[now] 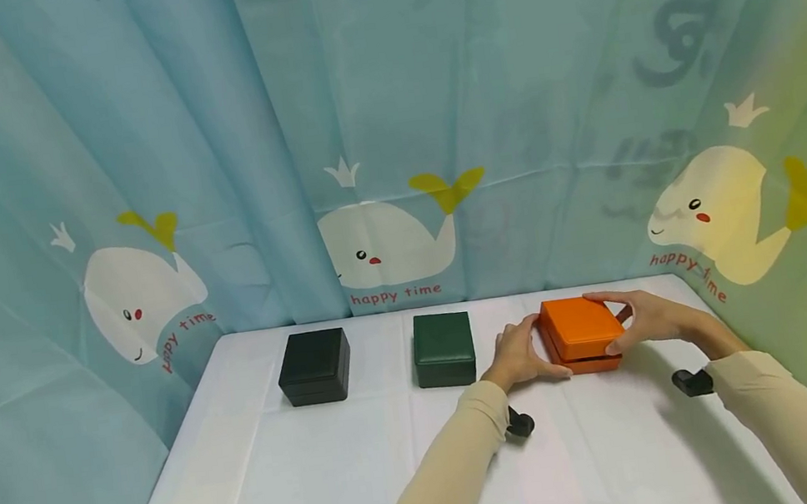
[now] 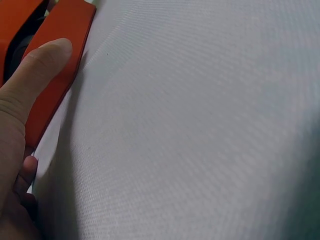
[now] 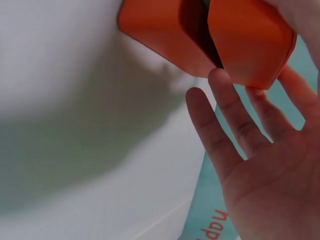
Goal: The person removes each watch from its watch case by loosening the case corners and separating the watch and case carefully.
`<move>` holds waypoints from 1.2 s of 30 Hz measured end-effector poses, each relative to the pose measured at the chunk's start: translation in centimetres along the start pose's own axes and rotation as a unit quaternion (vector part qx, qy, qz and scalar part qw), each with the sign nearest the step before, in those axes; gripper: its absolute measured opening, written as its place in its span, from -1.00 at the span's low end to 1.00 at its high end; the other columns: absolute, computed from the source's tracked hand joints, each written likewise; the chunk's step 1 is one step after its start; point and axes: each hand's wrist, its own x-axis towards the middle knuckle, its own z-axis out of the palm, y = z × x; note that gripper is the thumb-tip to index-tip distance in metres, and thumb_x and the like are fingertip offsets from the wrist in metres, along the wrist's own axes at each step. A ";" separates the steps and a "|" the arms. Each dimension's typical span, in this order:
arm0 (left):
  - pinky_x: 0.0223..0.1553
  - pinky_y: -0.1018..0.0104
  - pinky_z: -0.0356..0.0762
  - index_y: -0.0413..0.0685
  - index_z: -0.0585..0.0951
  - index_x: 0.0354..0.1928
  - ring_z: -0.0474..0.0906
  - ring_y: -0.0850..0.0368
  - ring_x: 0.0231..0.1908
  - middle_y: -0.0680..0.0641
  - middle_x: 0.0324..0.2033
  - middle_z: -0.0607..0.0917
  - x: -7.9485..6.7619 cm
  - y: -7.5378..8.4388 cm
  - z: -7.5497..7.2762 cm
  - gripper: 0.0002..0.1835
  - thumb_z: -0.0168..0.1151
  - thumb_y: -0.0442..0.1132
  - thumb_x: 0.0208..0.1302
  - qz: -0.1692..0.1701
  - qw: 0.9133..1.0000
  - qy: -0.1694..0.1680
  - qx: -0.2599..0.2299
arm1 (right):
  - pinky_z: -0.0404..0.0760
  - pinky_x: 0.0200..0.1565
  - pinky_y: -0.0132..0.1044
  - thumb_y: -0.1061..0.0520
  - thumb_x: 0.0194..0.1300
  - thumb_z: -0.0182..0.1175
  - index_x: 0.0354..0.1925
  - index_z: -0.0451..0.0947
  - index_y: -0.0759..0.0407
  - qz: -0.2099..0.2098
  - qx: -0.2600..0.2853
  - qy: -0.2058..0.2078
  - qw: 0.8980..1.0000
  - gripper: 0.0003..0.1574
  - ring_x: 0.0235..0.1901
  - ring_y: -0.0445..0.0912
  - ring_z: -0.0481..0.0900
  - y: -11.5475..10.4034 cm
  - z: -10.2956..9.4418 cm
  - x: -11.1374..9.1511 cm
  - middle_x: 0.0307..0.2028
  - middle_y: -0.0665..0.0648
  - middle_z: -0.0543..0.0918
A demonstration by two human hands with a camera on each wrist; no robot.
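Note:
An orange box sits on the right part of the table, its lid slightly parted from the base at the front and right. My left hand steadies the base: the thumb lies on the front face of the base, with other fingers around the left side. From the right, my right hand grips the lid between thumb and fingers. A dark gap shows between lid and base in both wrist views; the inside is mostly hidden. Left of my left hand stands a closed green box.
A closed black box stands farther left on the white-covered table. Blue curtains with whale prints hang right behind the table's back edge and along its sides. Small black devices stick out at both wrists.

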 end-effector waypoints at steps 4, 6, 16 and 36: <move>0.22 0.34 0.45 0.19 0.32 0.54 0.41 0.16 0.13 0.13 0.28 0.54 0.1 0.0 0.1 0.22 0.71 0.25 -0.23 -0.006 1.000 -0.001 0.004 | 0.57 -0.09 -0.12 -0.01 0.05 0.59 0.58 0.19 0.12 0.010 0.007 -0.013 1.000 0.25 -0.01 0.09 0.53 -0.1 -0.5 0.2 0.32 0.38 0.43; 0.23 0.32 0.45 0.20 0.31 0.54 0.41 0.15 0.13 0.13 0.28 0.53 0.1 -0.1 0.1 0.22 0.71 0.25 -0.23 -0.009 1.000 -0.002 0.003 | 0.54 -0.10 -0.12 -0.01 0.06 0.58 0.58 0.19 0.11 0.014 0.009 -0.016 1.000 0.24 -0.05 0.06 0.52 -0.1 -0.7 0.3 0.26 0.35 0.49; 0.22 0.33 0.46 0.18 0.31 0.54 0.40 0.15 0.12 0.11 0.26 0.54 0.0 -0.2 0.1 0.22 0.71 0.26 -0.23 -0.005 1.000 0.001 0.004 | 0.50 0.14 -0.06 0.07 0.23 0.45 0.58 0.20 0.12 -0.003 0.097 -0.029 0.995 0.06 0.19 0.11 0.49 1.2 -0.9 0.5 0.49 0.43 0.22; 0.11 0.38 0.49 0.19 0.35 0.51 0.41 0.16 0.04 0.12 0.20 0.58 -0.1 -0.1 0.0 0.19 0.72 0.23 -0.24 0.005 1.000 0.009 0.011 | 0.53 -0.12 -0.18 0.11 0.53 0.14 0.52 0.22 0.23 0.009 0.307 0.002 0.952 -0.29 -0.04 -0.01 0.49 2.4 0.4 1.4 0.14 0.02 0.55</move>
